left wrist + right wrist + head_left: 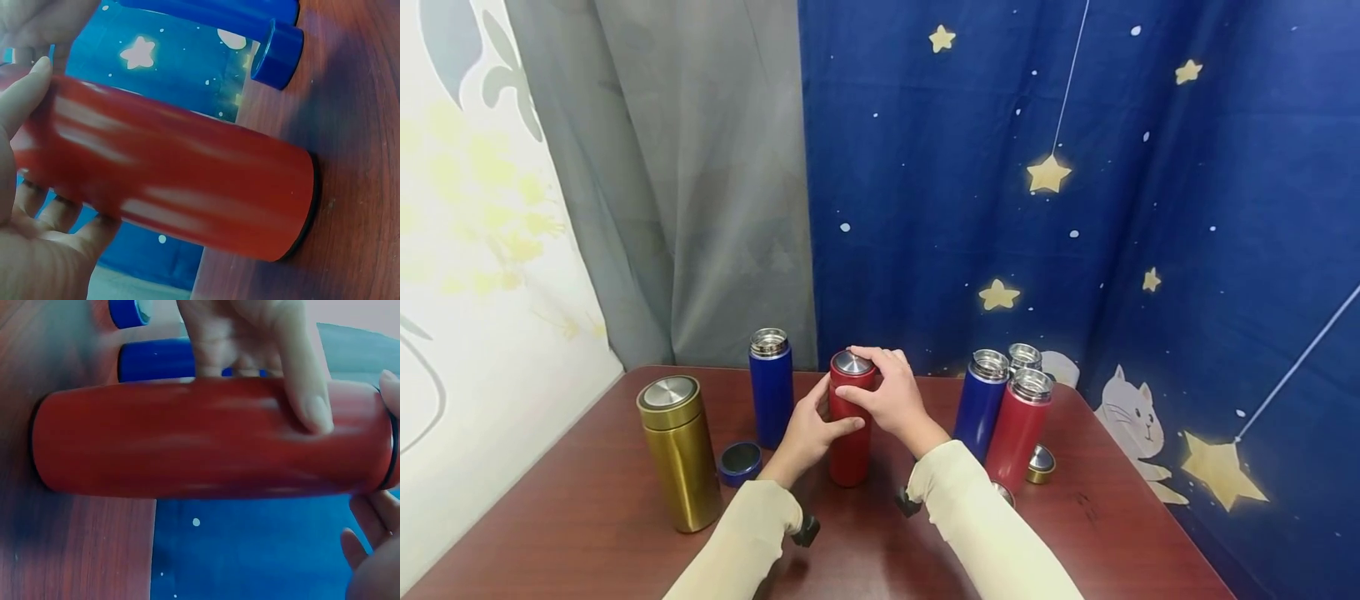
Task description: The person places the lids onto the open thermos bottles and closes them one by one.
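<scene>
A red thermos bottle (pixel 850 458) stands upright at the middle of the table, capped by a red lid (pixel 853 364) with a silver top. My left hand (pixel 808 435) grips the bottle's body from the left, thumb across the front. Around the lid curl the fingers and thumb of my right hand (pixel 895 400). In the left wrist view the smooth red body (pixel 187 169) fills the middle, its black base at the table. The right wrist view has the bottle (pixel 187 440) lying across the frame, with a dark seam below the lid.
Left of the hands stand a gold thermos (pixel 683 467) with its lid on, a lidless blue thermos (pixel 771 396) and a blue lid (pixel 741 463). To the right, a blue bottle (pixel 979 408) and a red bottle (pixel 1018 433), both lidless, stand near a gold lid (pixel 1040 467).
</scene>
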{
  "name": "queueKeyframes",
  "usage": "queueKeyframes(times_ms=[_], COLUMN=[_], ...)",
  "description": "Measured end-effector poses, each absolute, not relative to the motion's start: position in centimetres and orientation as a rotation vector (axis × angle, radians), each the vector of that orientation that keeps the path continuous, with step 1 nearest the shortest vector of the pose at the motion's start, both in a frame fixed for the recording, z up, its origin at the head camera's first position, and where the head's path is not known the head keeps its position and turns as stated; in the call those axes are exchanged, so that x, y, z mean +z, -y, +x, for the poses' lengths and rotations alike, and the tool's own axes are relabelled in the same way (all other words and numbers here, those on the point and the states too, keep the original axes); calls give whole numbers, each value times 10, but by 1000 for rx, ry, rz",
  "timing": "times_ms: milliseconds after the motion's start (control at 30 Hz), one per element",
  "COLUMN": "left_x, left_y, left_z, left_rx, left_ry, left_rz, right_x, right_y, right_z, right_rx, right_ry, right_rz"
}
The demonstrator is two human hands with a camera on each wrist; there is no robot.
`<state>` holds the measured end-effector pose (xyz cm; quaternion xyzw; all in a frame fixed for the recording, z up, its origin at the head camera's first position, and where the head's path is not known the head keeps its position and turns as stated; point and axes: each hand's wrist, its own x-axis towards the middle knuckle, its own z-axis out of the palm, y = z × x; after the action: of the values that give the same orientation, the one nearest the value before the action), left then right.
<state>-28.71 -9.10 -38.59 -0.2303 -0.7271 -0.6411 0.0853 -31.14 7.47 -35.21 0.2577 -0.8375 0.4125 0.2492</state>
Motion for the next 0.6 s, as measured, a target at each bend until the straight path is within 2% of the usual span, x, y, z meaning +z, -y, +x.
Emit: queueKeyframes(times_ms=[133,367,600], left_x=[-387,-415,-417], left_y=[89,85,84], left_z=[-285,-305,-301], left_rx=[-1922,-1804,-1733], left_ry=[2154,2123,2105], left_rz=[-656,-564,-493], right_x=[-355,-360,-361], right_y=[-68,-55,-44], right_z=[-310,-308,-306], right_rx=[971,790,616], right_ry=[2218,2124,2076], right_rz=[643,507,415])
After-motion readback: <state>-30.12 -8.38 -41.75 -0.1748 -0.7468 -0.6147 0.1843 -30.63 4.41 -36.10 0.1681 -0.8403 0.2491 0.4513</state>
